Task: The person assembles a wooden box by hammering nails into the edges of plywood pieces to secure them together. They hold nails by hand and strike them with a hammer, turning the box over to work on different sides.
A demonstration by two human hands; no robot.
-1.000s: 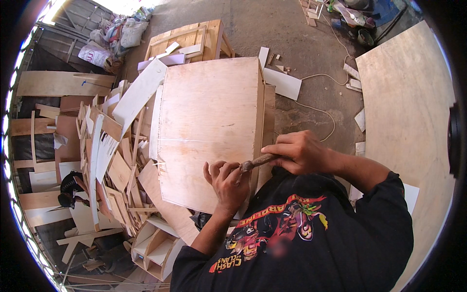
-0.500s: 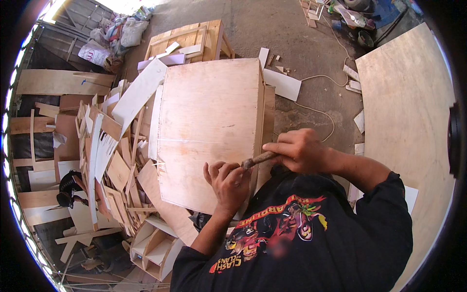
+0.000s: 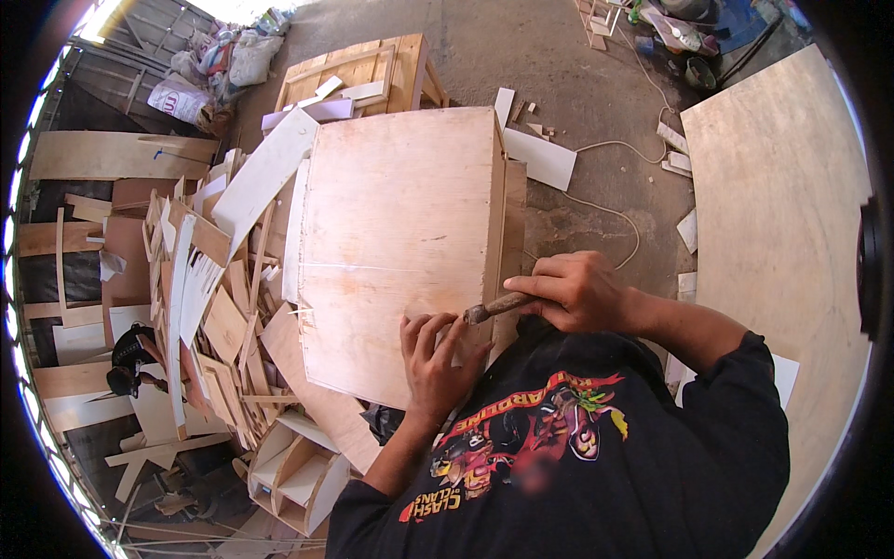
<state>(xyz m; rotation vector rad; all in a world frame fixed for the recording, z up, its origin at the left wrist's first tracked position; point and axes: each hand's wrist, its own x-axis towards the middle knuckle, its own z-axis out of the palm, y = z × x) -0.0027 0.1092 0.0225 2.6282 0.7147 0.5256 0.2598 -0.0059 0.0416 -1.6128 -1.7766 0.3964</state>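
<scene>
My right hand [image 3: 579,296] grips a hammer [image 3: 510,303] by its wooden handle. The hammer's dark metal head is low over the right edge of a large pale plywood panel [image 3: 400,205], which forms the top of a box-like piece. Right beside the head, my left hand [image 3: 436,368] rests at the panel's near right corner. Its fingers are bent and spread apart, with the thumb toward the edge. Whether a nail stands under the hammer head cannot be made out.
Wood offcuts [image 3: 223,326] are piled along the left, with a small compartmented wooden piece [image 3: 296,475] nearer me. A wooden crate [image 3: 400,70] stands beyond the panel. A large plywood sheet [image 3: 773,205] lies at the right. A cord [image 3: 615,212] crosses the floor.
My left hand has shifted slightly to the right, and its fingers and thumb have spread. The hammer head stays at nearly the same spot, still in my right hand.
</scene>
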